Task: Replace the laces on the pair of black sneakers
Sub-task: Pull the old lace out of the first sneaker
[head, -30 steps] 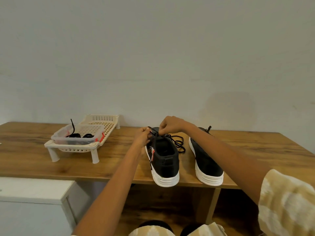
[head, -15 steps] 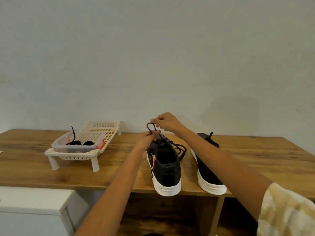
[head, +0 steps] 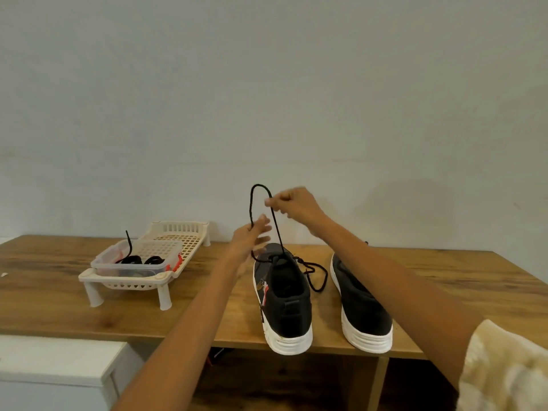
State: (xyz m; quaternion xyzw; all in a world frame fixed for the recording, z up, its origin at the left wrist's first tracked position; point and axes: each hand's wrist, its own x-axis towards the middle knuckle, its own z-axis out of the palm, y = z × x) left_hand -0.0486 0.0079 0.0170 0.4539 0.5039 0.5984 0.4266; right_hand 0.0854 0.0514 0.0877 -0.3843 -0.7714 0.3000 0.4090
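Two black sneakers with white soles stand heels toward me on the wooden table (head: 59, 301). The left sneaker (head: 283, 301) has a black lace (head: 251, 203) rising from its eyelets in a tall loop. My right hand (head: 292, 204) pinches the lace near the loop's top, raised above the shoe. My left hand (head: 250, 241) is lower and blurred, fingers spread, touching the loop's left strand. More lace lies slack on the table between the shoes. The right sneaker (head: 361, 310) is partly hidden behind my right forearm.
A cream slotted rack (head: 189, 232) on short legs stands at the left of the table, holding a clear plastic tub (head: 133, 268) with coiled black laces. A white cabinet (head: 53, 360) sits below the table's left front. A plain wall is behind.
My right hand has lifted well above the left sneaker, drawing the lace up into a tall loop. My left hand has risen a little and its fingers have spread.
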